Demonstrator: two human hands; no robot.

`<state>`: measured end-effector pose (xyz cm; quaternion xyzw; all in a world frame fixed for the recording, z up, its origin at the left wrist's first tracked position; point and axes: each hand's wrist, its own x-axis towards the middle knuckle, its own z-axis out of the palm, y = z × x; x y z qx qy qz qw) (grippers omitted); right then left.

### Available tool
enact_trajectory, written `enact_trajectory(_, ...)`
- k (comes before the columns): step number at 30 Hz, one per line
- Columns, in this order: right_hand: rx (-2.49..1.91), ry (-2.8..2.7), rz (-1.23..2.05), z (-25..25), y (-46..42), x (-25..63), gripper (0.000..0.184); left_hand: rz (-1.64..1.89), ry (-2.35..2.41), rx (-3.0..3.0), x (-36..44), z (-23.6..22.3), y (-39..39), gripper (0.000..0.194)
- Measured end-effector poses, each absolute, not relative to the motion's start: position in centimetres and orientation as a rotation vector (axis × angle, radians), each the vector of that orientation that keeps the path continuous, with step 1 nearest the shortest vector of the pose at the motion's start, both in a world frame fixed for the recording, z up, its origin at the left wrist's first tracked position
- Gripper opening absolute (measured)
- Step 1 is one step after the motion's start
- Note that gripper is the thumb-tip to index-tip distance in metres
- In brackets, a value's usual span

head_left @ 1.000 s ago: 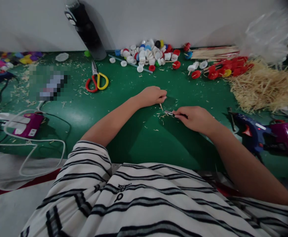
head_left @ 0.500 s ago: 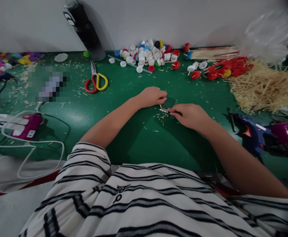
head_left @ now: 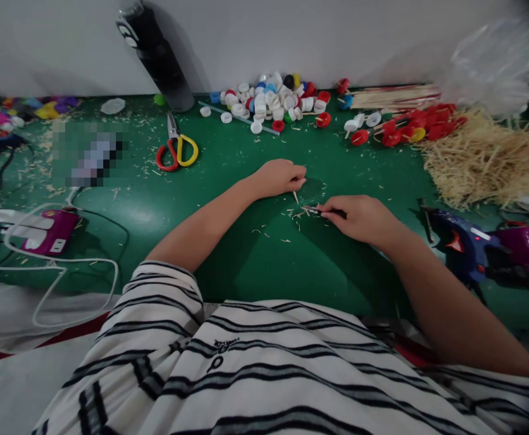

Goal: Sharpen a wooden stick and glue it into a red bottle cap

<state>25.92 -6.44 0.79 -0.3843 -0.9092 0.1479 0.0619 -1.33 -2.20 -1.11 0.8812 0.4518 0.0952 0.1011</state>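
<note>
Left hand (head_left: 280,176) pinches wooden stick (head_left: 295,197) in fingers; tip apparently tapered, whether finished unclear. Right of the stick, right hand (head_left: 355,215) grasps knife (head_left: 310,209); shavings (head_left: 297,214) lie nearside.

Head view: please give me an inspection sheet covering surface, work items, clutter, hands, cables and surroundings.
Surface: green table, strewn with pale shavings.
Work items: thin stick; small knife, its blade apart from the stick.
Clutter: scissors, bottle caps, straw-like heap, blue tool.
Hands: left hand, fingers closed on the stick; right hand, fingers closed on the knife.
Cables: white cable looped at left; dark ones nearby.
Surroundings: pale wall behind; dark bottle before it.
</note>
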Motion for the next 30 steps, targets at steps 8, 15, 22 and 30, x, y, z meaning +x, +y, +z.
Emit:
enact_trajectory(8, -1.144, -2.669, 0.463, 0.1, -5.9, 26.1, 0.027, 0.467, 1.285, 2.288, -1.7, -0.6, -2.2, 0.019)
enact_trajectory(15, -1.050, -2.642, 0.343, 0.3, -6.2, 25.1, 0.027, 0.486, 1.247, 2.245, -1.7, -0.3, -2.4, 0.019)
enact_trajectory(22, -1.019, -2.729, 0.175, 0.2, -5.9, 23.6, 0.029, 0.347, 1.355, 2.447, -1.2, -0.5, -2.6, 0.012)
enact_trajectory(30, -1.067, -2.753, 0.187, 0.4, -5.9, 23.5, 0.025, 0.230, 1.340, 2.756, -0.4, -1.2, -2.6, 0.041)
